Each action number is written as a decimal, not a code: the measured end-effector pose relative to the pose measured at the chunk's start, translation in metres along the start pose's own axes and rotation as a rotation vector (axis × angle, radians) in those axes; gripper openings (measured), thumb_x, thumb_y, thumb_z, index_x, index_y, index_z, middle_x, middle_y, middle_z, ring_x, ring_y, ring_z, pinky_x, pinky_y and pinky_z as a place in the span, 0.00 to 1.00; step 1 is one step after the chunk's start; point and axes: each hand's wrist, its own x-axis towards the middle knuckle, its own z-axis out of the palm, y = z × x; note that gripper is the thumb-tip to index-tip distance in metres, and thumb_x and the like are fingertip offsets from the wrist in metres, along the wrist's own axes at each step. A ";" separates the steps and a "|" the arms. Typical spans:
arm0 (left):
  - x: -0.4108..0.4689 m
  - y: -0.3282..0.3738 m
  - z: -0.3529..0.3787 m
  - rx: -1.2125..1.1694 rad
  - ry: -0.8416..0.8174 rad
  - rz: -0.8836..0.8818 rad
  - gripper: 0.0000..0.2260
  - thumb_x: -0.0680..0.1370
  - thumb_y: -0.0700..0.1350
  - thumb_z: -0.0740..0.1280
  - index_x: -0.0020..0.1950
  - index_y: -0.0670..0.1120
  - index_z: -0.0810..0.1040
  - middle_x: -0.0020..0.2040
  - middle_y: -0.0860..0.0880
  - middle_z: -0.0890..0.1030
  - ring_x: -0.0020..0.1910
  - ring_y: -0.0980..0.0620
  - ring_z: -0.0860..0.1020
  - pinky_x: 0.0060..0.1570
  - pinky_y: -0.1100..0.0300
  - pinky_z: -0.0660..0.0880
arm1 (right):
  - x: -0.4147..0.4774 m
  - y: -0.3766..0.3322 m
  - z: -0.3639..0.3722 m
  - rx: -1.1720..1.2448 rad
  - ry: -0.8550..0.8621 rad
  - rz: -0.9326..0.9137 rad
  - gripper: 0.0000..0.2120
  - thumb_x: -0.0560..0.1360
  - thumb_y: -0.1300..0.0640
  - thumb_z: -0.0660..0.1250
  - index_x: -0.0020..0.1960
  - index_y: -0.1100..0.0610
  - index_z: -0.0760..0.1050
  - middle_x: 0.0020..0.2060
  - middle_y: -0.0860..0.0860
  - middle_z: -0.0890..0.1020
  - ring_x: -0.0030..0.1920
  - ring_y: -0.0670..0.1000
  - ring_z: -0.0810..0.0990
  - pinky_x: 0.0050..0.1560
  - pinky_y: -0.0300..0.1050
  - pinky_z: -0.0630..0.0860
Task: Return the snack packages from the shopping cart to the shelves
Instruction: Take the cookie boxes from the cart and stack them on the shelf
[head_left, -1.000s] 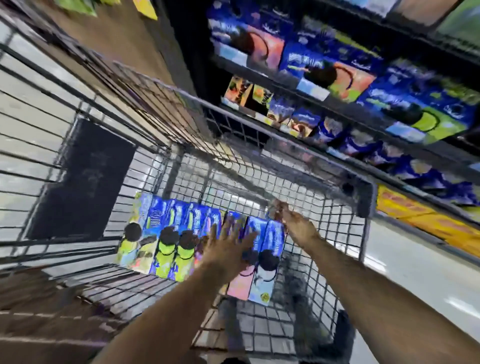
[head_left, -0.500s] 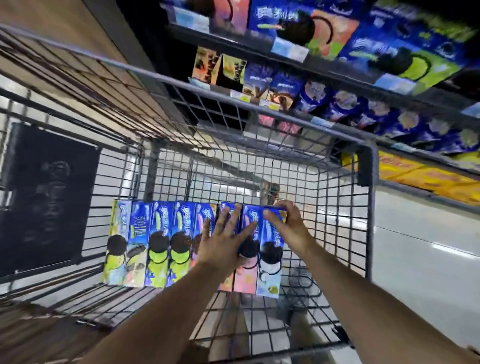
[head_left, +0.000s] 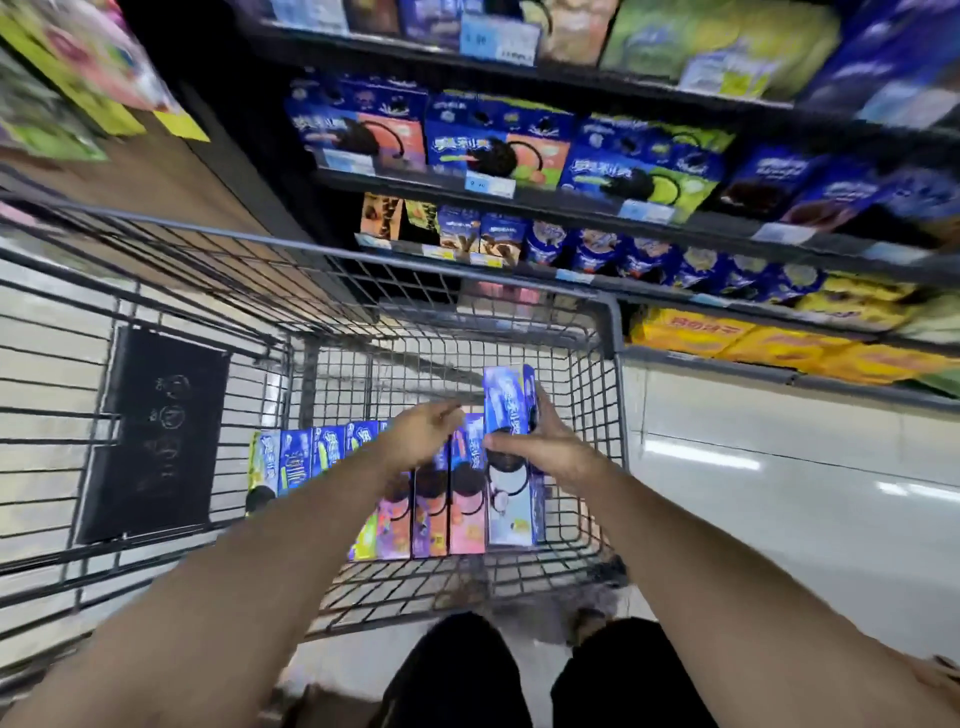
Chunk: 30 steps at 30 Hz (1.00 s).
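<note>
Pick-up step, seemingly: the right hand (head_left: 543, 460) is grasping a tall blue cardboard cookie box (head_left: 506, 400) just beside the left hand (head_left: 421, 436), whose grip is unclear. The next move is probably lifting it toward the dark store shelves (head_left: 519, 188) beyond both hands.

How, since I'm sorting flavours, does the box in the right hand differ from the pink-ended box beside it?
Colour: the held box ends in pale blue-white, the pink box in pink. Pose: the held box's far end sticks out past the row; the pink box lies in line. State: the right hand has its grip on the held box, not the pink box. Both are slim, blue-topped cookie boxes.
</note>
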 end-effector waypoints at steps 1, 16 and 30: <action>-0.012 0.021 -0.012 -0.168 0.005 0.005 0.26 0.79 0.67 0.62 0.72 0.55 0.73 0.66 0.49 0.79 0.61 0.49 0.79 0.64 0.54 0.72 | -0.013 -0.019 -0.004 0.001 -0.016 -0.040 0.47 0.66 0.60 0.82 0.75 0.47 0.57 0.60 0.51 0.82 0.57 0.50 0.83 0.58 0.50 0.80; -0.139 0.307 -0.012 -0.949 0.223 0.181 0.32 0.66 0.64 0.78 0.63 0.56 0.69 0.51 0.40 0.83 0.42 0.42 0.82 0.40 0.48 0.80 | -0.253 -0.155 -0.178 0.003 -0.054 -0.196 0.33 0.64 0.32 0.76 0.65 0.42 0.76 0.61 0.46 0.82 0.58 0.47 0.81 0.63 0.51 0.75; -0.173 0.495 0.088 -0.971 0.416 0.513 0.39 0.59 0.69 0.79 0.63 0.62 0.64 0.62 0.51 0.77 0.57 0.47 0.82 0.52 0.40 0.82 | -0.389 -0.122 -0.346 0.596 0.257 -0.403 0.29 0.65 0.53 0.81 0.62 0.59 0.75 0.57 0.58 0.82 0.56 0.60 0.81 0.64 0.65 0.75</action>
